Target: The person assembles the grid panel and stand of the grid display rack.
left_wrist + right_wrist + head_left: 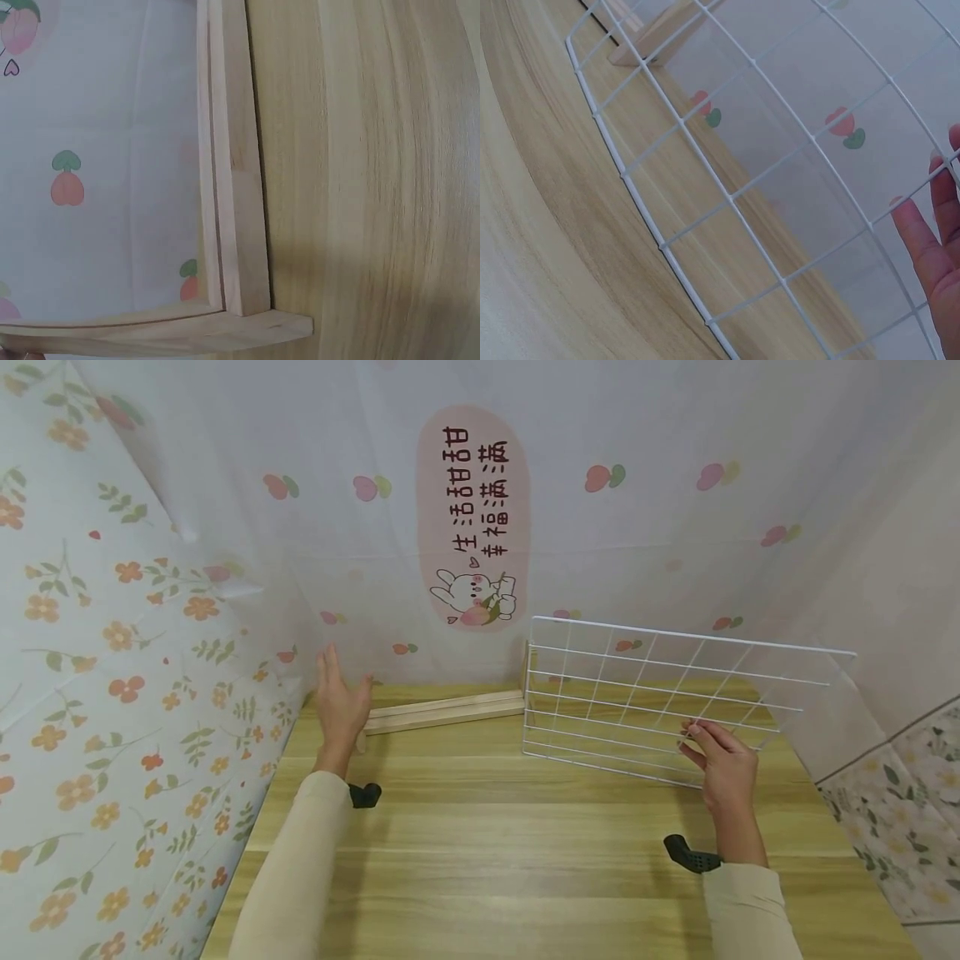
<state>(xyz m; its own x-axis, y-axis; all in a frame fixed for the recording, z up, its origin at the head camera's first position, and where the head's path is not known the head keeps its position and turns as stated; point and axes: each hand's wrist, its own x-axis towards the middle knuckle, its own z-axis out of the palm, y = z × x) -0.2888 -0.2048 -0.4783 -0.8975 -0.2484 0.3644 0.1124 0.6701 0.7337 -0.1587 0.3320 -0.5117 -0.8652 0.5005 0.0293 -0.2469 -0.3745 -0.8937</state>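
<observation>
A white wire grid panel (652,710) stands at a slant on the right side, its left edge by the right end of a pale wooden frame (450,710). My right hand (726,768) pinches a wire of the grid between thumb and fingers; some of those fingers (919,244) show in the right wrist view. My left hand (340,710) is against the frame's left end, fingers straight and thumb apart. The left wrist view shows the grooved crossbar (236,165) meeting an end piece (187,334), a fingertip (22,355) at its edge. The hand hides most of that end.
The wood-grain table (525,860) lies under everything. A white printed cloth (337,552) hangs right behind the frame. Floral cloth (142,693) covers the left side, and another patterned cloth (907,802) hangs at right. Dark wrist mounts (690,856) stick out from both wrists.
</observation>
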